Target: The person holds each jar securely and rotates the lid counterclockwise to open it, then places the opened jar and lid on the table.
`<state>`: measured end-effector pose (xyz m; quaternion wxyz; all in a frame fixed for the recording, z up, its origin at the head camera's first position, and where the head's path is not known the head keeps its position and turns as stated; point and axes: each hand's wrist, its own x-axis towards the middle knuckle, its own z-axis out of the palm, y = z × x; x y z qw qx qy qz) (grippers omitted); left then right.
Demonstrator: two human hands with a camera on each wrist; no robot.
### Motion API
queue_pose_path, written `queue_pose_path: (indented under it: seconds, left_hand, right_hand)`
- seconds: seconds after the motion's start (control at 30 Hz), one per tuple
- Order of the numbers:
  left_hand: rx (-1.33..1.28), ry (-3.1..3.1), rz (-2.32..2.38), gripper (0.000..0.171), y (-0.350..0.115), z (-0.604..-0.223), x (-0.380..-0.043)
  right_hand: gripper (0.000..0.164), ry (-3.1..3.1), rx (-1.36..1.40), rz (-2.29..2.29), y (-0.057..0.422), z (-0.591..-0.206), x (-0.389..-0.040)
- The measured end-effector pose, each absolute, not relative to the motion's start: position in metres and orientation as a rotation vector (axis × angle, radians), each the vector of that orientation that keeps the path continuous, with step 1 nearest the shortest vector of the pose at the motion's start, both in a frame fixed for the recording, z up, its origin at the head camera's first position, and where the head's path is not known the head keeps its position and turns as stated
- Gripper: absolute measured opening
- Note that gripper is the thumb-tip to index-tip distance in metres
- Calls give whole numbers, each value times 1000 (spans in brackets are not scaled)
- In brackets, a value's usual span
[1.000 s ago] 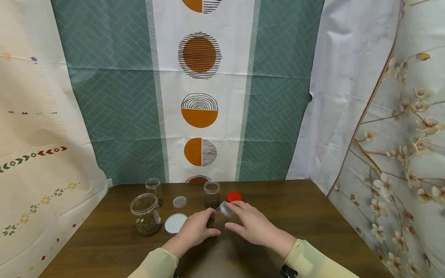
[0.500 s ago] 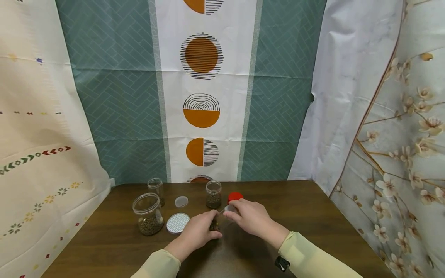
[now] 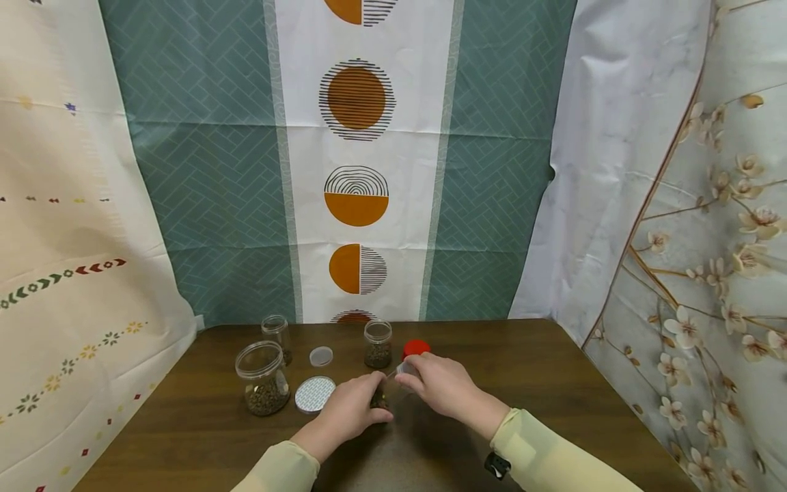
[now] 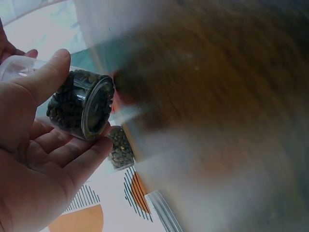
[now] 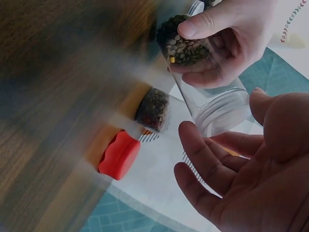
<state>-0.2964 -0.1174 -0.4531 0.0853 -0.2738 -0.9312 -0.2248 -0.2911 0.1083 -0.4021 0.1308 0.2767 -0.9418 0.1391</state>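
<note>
My left hand (image 3: 347, 408) grips a clear jar (image 4: 67, 110) partly filled with small greenish-brown grains, its thumb on one side and fingers on the other. At the jar's mouth, my right hand (image 3: 447, 388) holds a clear round lid (image 5: 226, 110) between thumb and fingers. The right wrist view shows the lid against the jar's mouth; whether it is seated cannot be told. From the head view, the left hand covers most of the jar. Just beyond the hands are a second clear jar of grains (image 3: 378, 348) and a red lid (image 5: 120, 155).
To the left on the brown table (image 3: 541, 383) stand a wide open jar of grains (image 3: 264, 393) and a slimmer jar (image 3: 277, 335). Near them lie a small clear lid (image 3: 321, 356) and a larger patterned white lid (image 3: 314, 394). A patterned curtain (image 3: 504, 205) hangs behind the table.
Since one second ago, my right thumb has come in from spread and its fingers have drawn around the clear lid. The last half second shows barely any movement.
</note>
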Motion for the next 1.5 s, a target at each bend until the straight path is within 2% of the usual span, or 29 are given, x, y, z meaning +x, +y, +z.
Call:
queue_pose_path:
  seconds: [0.83, 1.0, 1.23, 1.5]
  left_hand:
    - [-860, -2780, -659, 54, -116, -452, -294]
    - [-888, -2774, -693, 53, -118, -452, -296]
    - [-1032, -2670, -718, 50, -128, -465, -307]
    - [-939, -2783, -722, 52, -122, -449, -295]
  right_hand:
    - [24, -2711, 886, 446, 113, -407, -291]
    - [28, -2705, 892, 435, 114, -405, -288]
    - [44, -2676, 963, 393, 114, -402, -285]
    - [44, -2680, 988, 392, 116, -404, -284]
